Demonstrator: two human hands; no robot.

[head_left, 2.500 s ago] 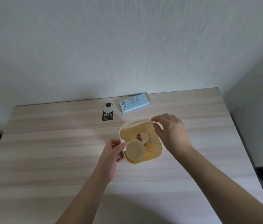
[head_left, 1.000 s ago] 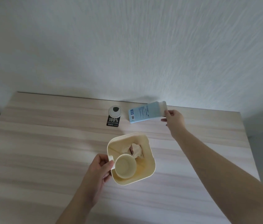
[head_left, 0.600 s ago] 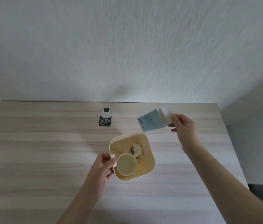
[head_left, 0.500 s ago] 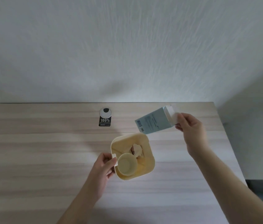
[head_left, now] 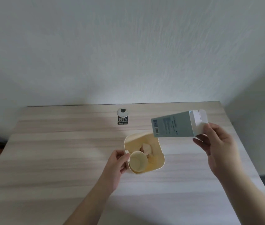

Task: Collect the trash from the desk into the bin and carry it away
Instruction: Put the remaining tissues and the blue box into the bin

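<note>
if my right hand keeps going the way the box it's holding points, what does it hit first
Probably the bin. The right hand holds the blue box with its far end over the bin's back corner, though how high above the rim is unclear.

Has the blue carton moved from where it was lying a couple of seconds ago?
Yes. The blue carton has left the desk beside the round grommet; the right hand now holds it lifted, its lower end over the bin's far corner.

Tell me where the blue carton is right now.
The blue carton is off the desk, held by the right hand, its lower end over the bin rim's far right corner.
</note>
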